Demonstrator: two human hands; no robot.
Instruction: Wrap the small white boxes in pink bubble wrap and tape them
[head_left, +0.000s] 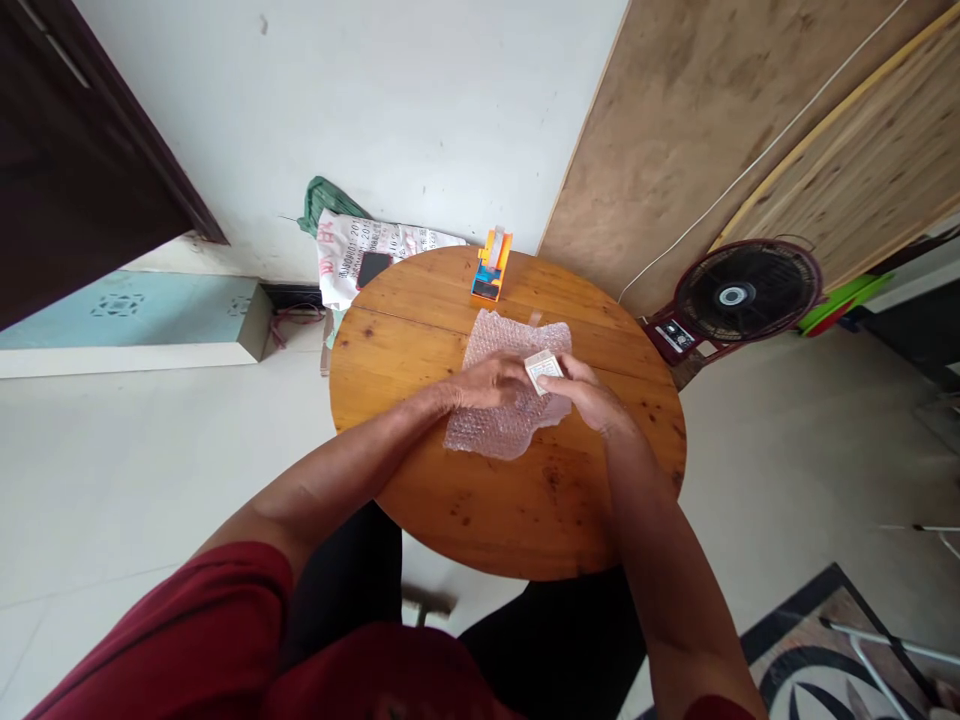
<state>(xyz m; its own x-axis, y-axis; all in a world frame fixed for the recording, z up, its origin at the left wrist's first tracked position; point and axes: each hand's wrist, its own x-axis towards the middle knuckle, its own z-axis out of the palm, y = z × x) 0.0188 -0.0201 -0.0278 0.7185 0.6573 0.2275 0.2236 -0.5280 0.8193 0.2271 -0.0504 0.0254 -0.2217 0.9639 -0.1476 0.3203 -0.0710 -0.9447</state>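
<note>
A small white box [543, 371] with print on its face is gripped between the thumb and fingers of my right hand [591, 394]. Just left of the box, my left hand [491, 380] is closed, its fingers curled in; what they hold, if anything, I cannot make out. Both hands are over a sheet of clear bubble wrap [491, 432], which lies spread on the round wooden table [420, 360]. Past the sheet, an orange and blue tape dispenser [491, 265] stands near the table's far edge, a roll of tape on it.
A dark phone-like slab [373, 268] lies by the table's far left edge, on a printed white sack [341, 250]. To the right is a dark red fan [739, 293]. A white wall [420, 110] and a wooden panel [660, 130] rise behind the table.
</note>
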